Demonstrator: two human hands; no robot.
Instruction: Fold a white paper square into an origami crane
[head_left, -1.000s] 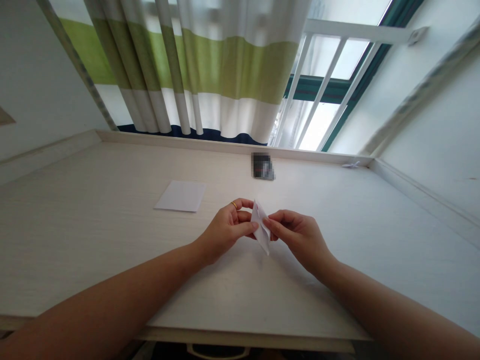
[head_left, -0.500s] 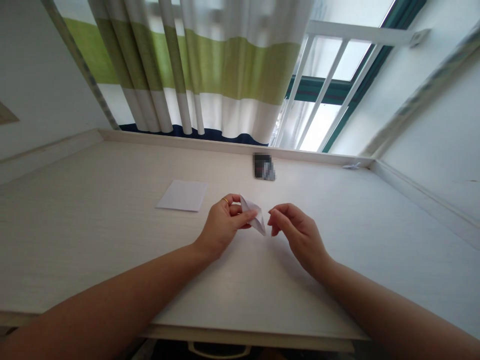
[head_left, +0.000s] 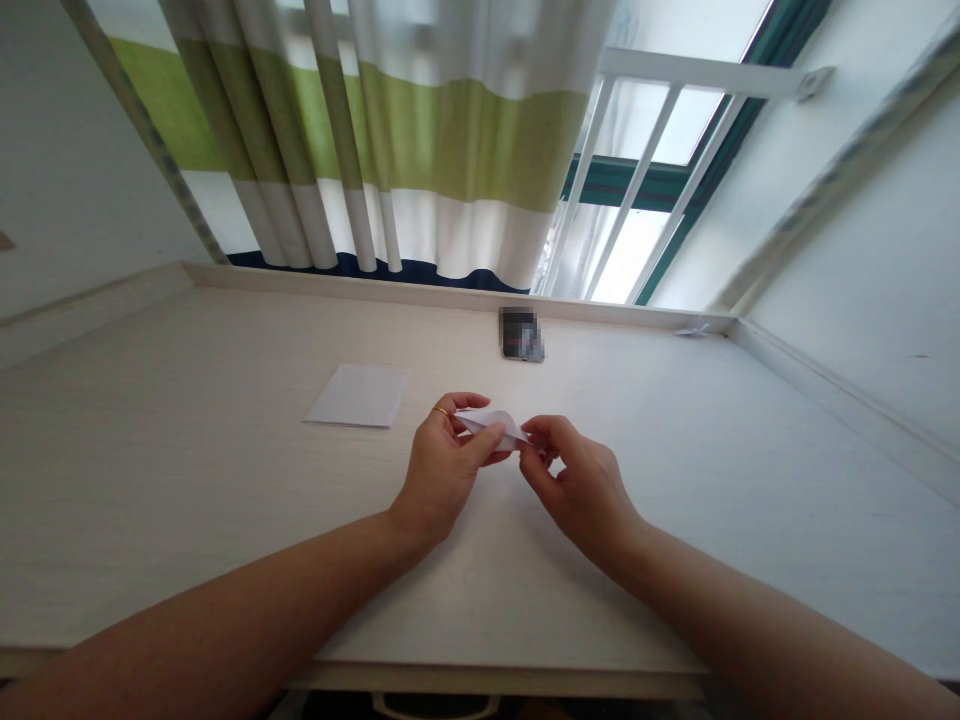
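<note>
A small white folded paper [head_left: 491,424] is held above the pale tabletop, between my two hands. My left hand [head_left: 448,460], with a ring on one finger, grips it from the left, thumb on the near face and fingers behind. At the paper's right tip, my right hand [head_left: 574,470] has its thumb and index finger pinched together on it. Some of the folds are hidden by my fingers. To the left of my left hand lies a flat, square stack of white paper [head_left: 358,396].
A dark, blurred-out object [head_left: 521,334] lies near the back edge of the table [head_left: 187,480]. A small white piece [head_left: 691,330] rests in the far right corner. Behind the table are a striped curtain [head_left: 450,140] and white window bars [head_left: 634,185].
My right hand has come left and closed on the folded paper's right tip; before, it was apart from it. The paper has turned to lie more level in my left hand.
</note>
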